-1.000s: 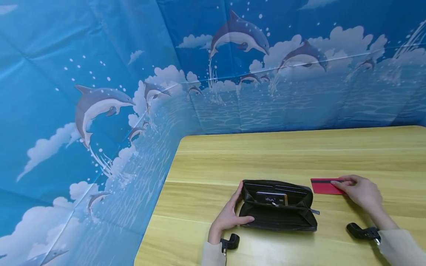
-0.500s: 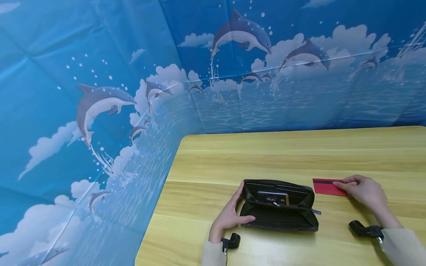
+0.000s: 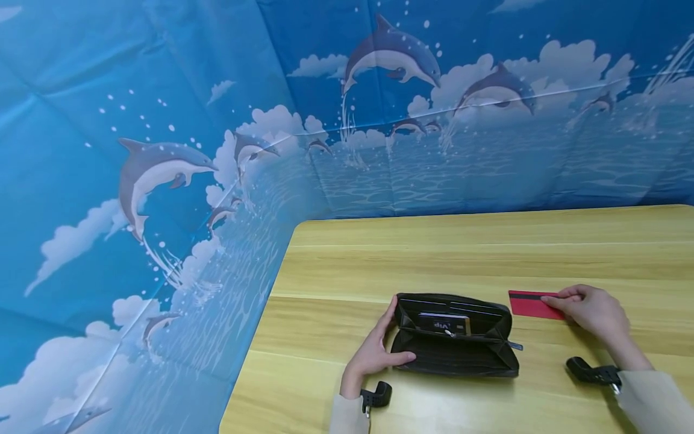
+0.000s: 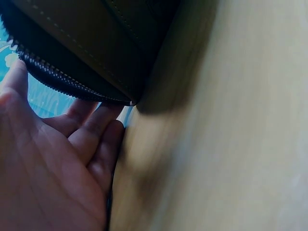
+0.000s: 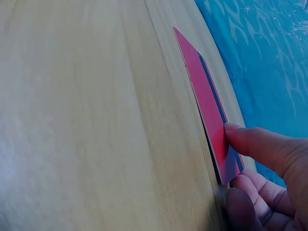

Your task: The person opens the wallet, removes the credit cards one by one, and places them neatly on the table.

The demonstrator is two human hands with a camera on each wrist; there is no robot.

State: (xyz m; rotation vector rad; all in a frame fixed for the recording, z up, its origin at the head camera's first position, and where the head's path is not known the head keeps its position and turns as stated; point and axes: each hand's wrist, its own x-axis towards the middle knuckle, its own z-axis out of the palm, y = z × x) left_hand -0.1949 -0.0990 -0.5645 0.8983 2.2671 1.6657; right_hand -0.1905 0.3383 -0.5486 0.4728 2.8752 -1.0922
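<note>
An unzipped black zip-around wallet (image 3: 454, 355) lies spread on the table, with a dark card marked "Vip" (image 3: 441, 324) in an inner slot. At its left end my left hand (image 3: 370, 351) grips it, thumb on the near flap and fingers along the far edge. In the left wrist view those fingers (image 4: 91, 130) curl beneath the wallet's zipper teeth (image 4: 53, 72). To the wallet's right, my right hand (image 3: 595, 313) pinches a red card with a black stripe (image 3: 528, 306) by its right end. The right wrist view shows the thumb (image 5: 255, 142) on the card's striped face.
A light wooden table (image 3: 347, 259) bears everything. Behind it and on the left hangs a blue dolphin-print sheet (image 3: 336, 175). Black wrist-worn devices (image 3: 592, 372) sit below each hand. A zipper pull (image 3: 515, 346) sticks out from the wallet's right side.
The right hand and the red card have shifted very slightly to the right compared with a second ago, along with a small shift of the head view. Both grips look the same.
</note>
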